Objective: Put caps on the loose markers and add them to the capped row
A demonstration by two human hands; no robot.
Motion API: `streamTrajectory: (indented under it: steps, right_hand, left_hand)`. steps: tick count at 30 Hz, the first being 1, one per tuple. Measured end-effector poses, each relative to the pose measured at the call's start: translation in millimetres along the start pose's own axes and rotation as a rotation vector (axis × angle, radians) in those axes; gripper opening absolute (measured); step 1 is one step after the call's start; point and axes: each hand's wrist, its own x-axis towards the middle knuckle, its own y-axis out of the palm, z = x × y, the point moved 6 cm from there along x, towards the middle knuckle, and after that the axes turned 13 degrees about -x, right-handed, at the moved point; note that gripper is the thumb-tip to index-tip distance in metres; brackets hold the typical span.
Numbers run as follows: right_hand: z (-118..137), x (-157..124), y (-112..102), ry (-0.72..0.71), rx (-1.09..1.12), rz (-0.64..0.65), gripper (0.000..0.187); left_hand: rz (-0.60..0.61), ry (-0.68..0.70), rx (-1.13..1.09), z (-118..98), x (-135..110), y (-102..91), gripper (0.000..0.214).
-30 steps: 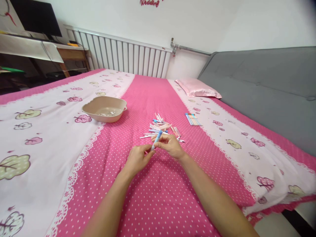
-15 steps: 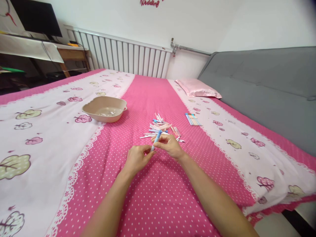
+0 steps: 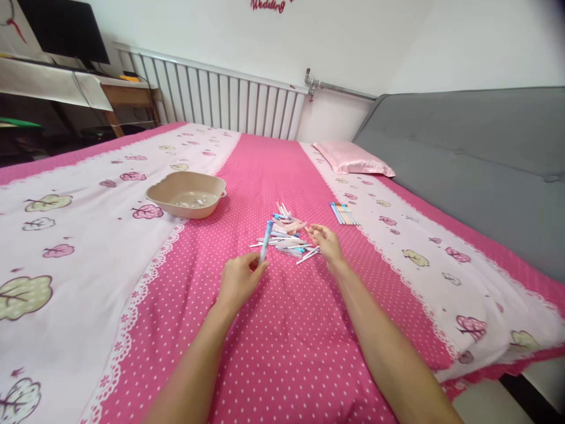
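My left hand (image 3: 239,278) is closed around the lower end of a light blue pen (image 3: 265,240), which stands nearly upright above the pink dotted bedspread (image 3: 282,341). My right hand (image 3: 325,240) reaches forward with its fingers spread at the right edge of a loose pile of pastel pens and pen parts (image 3: 286,231); I cannot tell whether it touches them, and it holds nothing I can see. A neat row of several pens (image 3: 345,213) lies further right.
A beige plastic basin (image 3: 185,194) with small white bits inside sits to the left on the bed. A pink pillow (image 3: 353,159) lies at the far right beside the grey padded headboard (image 3: 477,159). A white radiator (image 3: 220,100) lines the back wall.
My right hand has let go of the blue pen and moved right and forward to the pile's edge. My left hand still holds the pen, now more upright.
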Motion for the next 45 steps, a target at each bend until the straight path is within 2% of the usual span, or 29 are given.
streamTrajectory:
  steps: [4,9,14,22,29,36,45]
  right_hand:
    - [-15,8,11,-0.064,-0.133,0.039,0.030]
    - [-6,5,28,-0.196,-0.310,0.118,0.024]
    - [-1,0,41,-0.275,-0.424,0.170,0.025]
    - [4,-2,40,-0.326,-0.489,0.165,0.020]
    - [-1,9,37,-0.330,-0.565,0.057,0.025]
    - [-6,10,53,-0.436,-0.652,0.146,0.025]
    - [-7,9,54,-0.472,-0.672,0.137,0.028]
  left_hand:
    - [-0.002,-0.001,-0.004,0,0,0.3,0.026]
    - [0.000,-0.011,0.001,0,1,0.0,0.025]
    - [0.002,-0.016,0.009,-1,0,0.5,0.025]
    - [0.005,-0.002,-0.004,1,1,1.0,0.025]
    - [0.005,0.002,0.000,1,1,1.1,0.024]
    - [0.008,-0.007,0.002,2,0,1.1,0.023]
    - [0.011,0.011,0.003,1,0,1.1,0.024]
